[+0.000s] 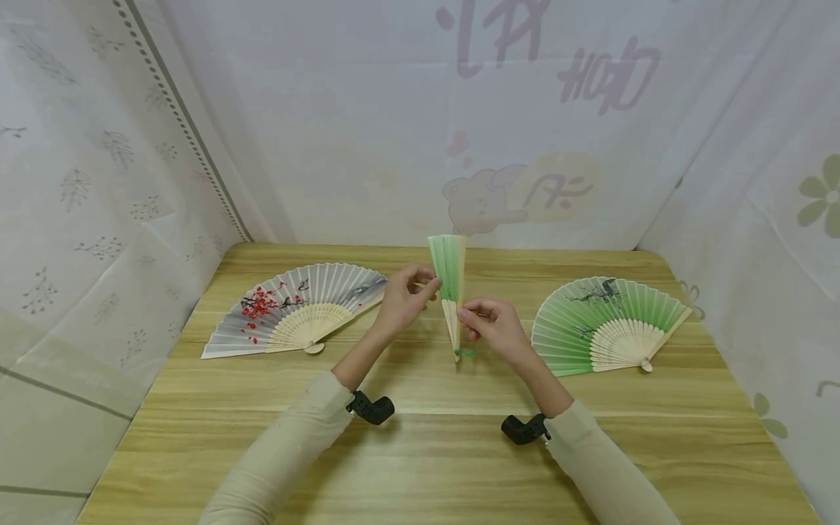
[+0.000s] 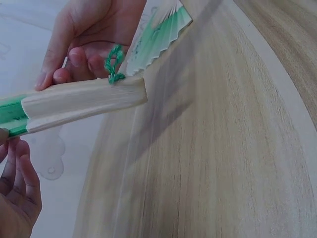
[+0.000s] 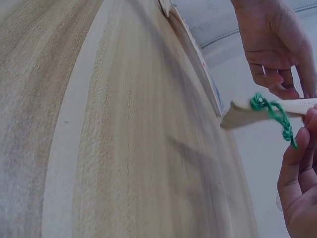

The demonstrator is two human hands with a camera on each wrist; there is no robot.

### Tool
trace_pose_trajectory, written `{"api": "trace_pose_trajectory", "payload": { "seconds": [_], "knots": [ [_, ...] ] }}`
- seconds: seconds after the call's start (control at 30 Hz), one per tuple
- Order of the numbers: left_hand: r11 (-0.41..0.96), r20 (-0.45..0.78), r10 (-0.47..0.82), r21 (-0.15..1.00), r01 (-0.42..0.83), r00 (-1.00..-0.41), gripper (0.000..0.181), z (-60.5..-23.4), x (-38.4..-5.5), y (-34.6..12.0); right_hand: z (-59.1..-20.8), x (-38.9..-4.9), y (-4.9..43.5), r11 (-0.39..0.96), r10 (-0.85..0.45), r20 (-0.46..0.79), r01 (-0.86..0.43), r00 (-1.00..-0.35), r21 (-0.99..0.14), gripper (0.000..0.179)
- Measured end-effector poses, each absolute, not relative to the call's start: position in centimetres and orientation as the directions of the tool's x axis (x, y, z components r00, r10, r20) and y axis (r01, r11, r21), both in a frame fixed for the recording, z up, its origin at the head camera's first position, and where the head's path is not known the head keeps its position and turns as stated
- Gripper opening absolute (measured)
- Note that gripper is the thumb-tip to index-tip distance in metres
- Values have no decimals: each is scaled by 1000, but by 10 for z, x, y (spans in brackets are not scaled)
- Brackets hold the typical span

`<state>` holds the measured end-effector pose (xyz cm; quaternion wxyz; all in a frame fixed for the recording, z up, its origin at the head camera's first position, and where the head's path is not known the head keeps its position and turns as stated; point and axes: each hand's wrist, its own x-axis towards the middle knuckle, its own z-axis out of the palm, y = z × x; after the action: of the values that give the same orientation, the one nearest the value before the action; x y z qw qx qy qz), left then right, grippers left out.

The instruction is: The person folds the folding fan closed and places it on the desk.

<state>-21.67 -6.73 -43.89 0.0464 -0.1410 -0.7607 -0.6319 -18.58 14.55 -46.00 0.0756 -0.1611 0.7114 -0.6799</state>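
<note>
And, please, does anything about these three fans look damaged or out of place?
Nothing stands out. The grey-white fan and the open green fan lie spread without visible tears; the held fan is mostly folded, its green cord attached.

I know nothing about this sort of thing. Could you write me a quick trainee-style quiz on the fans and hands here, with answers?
1. True or false: the held fan is spread into a wide half-circle.

2. What colour is the cord at its narrow end?
A) Red
B) Green
C) Black

3. Fill in: from the person's side, the fan with red blossoms lies on the ____ part of the table.

Key:
1. False. It is mostly folded, pinched by both the left hand and the right hand.
2. B
3. left
</note>
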Motion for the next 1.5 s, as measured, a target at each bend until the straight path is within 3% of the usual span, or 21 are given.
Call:
{"api": "trace_pose_trajectory", "payload": {
  "seconds": [0.43, 1.1, 1.5],
  "knots": [
    [42, 159, 160, 985, 167, -974, 11, -436, -215, -66, -463, -191, 142, 66, -300, 58, -81, -952, -995, 22],
    [61, 203, 208, 974, 220, -957, 16, -442, -212, -68, -470, -189, 143, 12, -410, 109, -125, -906, -992, 19],
    [63, 130, 223, 987, 147, -966, 17, -445, -210, -64, -464, -186, 140, 51, -390, 117, -148, -914, -988, 22]
  ]
}}
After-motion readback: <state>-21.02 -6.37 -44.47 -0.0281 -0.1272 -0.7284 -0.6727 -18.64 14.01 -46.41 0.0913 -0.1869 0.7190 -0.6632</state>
